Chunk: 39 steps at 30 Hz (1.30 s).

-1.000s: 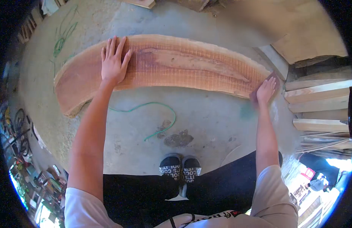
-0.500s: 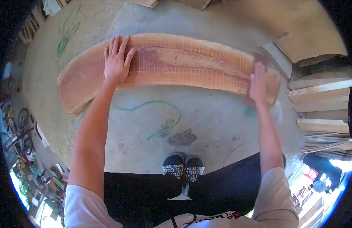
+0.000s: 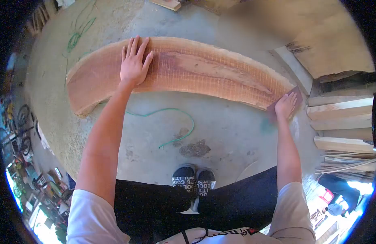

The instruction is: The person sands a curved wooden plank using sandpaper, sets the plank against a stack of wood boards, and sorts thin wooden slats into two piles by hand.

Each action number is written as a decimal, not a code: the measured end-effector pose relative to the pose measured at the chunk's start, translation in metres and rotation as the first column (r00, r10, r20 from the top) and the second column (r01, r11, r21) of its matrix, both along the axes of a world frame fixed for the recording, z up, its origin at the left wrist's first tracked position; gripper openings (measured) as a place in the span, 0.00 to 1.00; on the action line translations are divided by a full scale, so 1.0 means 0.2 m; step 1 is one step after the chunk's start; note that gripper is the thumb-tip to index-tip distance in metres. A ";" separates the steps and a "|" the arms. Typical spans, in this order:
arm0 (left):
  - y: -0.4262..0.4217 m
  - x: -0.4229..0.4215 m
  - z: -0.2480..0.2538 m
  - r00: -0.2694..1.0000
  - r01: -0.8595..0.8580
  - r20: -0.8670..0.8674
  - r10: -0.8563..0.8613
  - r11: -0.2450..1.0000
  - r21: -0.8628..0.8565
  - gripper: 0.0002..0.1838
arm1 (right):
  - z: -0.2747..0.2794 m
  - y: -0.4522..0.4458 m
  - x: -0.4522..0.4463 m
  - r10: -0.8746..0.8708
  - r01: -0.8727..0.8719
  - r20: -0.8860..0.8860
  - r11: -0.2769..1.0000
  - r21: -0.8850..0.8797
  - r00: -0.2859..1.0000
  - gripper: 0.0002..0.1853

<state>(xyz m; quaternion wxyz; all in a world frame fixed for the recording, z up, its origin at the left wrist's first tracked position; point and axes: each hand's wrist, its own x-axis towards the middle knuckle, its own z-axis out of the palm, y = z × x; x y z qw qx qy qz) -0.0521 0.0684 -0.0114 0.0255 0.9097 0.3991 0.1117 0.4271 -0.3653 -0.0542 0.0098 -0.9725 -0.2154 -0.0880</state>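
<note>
A long, curved slab of reddish-brown wood (image 3: pixel 184 75) lies across the floor in front of me, with a paler grain patch along its middle. My left hand (image 3: pixel 134 65) rests flat on its left half, fingers spread. At the slab's right end, my right hand (image 3: pixel 285 106) lies flat with straight fingers on a dark reddish-brown sheet of sandpaper (image 3: pixel 298 94). That sheet sits between palm and wood, its corners showing around the hand.
Thin green cord (image 3: pixel 188 118) curls on the concrete below the slab, and more green cord (image 3: pixel 76 38) is tangled at upper left. Stacked boards (image 3: pixel 338 112) line the right side. My slippers (image 3: pixel 184 174) are at lower centre.
My right hand has slid with the sandpaper toward the lower right, onto the slab's end. My left hand stays flat on the wood; the whole view has shifted slightly.
</note>
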 end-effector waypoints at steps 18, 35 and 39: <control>0.00 0.00 0.01 0.997 -0.027 -0.079 0.025 0.999 -0.028 0.34 | 0.69 -0.11 -0.01 0.474 -0.622 -0.572 0.778 -0.083 0.669 0.41; -0.40 0.20 0.87 0.750 0.100 -0.582 -0.314 0.924 -0.369 0.39 | 0.54 0.06 -0.40 0.269 -0.459 -0.587 0.865 -0.201 0.764 0.67; -0.16 0.24 1.06 0.768 0.174 -0.527 -0.363 0.911 -0.374 0.35 | 0.52 0.11 -0.43 0.240 -0.437 -0.550 0.861 -0.259 0.800 0.68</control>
